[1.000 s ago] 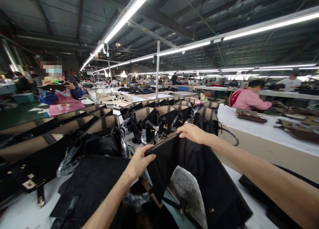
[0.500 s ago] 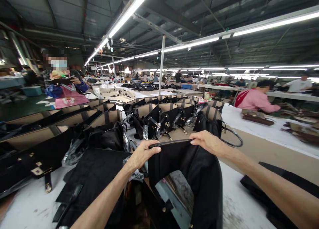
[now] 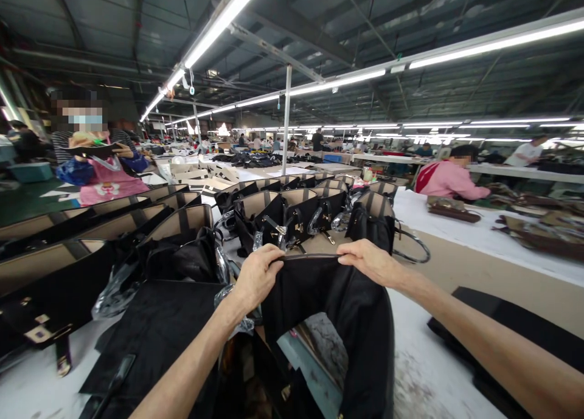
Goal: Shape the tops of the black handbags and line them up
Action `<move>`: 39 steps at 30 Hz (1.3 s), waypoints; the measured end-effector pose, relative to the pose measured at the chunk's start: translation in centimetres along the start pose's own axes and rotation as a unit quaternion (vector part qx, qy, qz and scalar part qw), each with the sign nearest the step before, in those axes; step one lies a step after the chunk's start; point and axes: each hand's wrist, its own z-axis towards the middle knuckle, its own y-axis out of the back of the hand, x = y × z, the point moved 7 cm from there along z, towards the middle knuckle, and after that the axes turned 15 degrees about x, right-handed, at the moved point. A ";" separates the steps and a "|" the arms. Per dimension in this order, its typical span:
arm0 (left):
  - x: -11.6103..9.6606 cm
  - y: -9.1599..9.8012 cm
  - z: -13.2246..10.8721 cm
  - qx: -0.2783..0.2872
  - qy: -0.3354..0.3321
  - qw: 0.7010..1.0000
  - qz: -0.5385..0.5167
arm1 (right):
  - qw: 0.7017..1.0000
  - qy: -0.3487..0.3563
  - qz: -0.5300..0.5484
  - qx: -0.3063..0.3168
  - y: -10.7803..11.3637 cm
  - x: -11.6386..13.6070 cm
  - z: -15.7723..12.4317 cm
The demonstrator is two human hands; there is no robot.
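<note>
A black handbag point(image 3: 347, 322) stands open in front of me on the white table point(image 3: 424, 370). My left hand point(image 3: 258, 276) pinches the left end of its top rim, fingers closed over the edge. My right hand point(image 3: 371, 262) grips the right end of the same rim. Inside the bag a grey paper stuffing point(image 3: 326, 346) shows. A flat black bag panel point(image 3: 155, 340) lies under my left forearm.
Rows of black and tan handbags point(image 3: 292, 215) stand across the table ahead and to the left. A flat black piece point(image 3: 515, 340) lies at the right. A person in a pink apron point(image 3: 98, 169) stands far left; a person in pink point(image 3: 449, 179) works at the right table.
The bag's rim went from tilted to level as my hands drew together. The view shifted slightly; the bag's opening now faces me more squarely.
</note>
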 end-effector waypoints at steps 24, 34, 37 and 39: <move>-4.3 -4.2 6.1 0.117 -0.021 0.973 0.200 | 0.999 -0.037 0.006 -0.024 0.1 0.4 -0.7; -5.8 -5.2 6.5 0.109 -0.020 0.960 0.257 | 0.990 -0.030 -0.139 -0.027 0.2 1.2 0.1; -5.9 -5.0 6.5 0.110 -0.030 0.960 0.256 | 0.984 -0.002 -0.175 -0.024 0.1 2.1 0.5; -6.0 -4.8 6.4 0.120 -0.032 0.958 0.258 | 0.983 0.010 -0.184 -0.021 0.0 2.2 0.7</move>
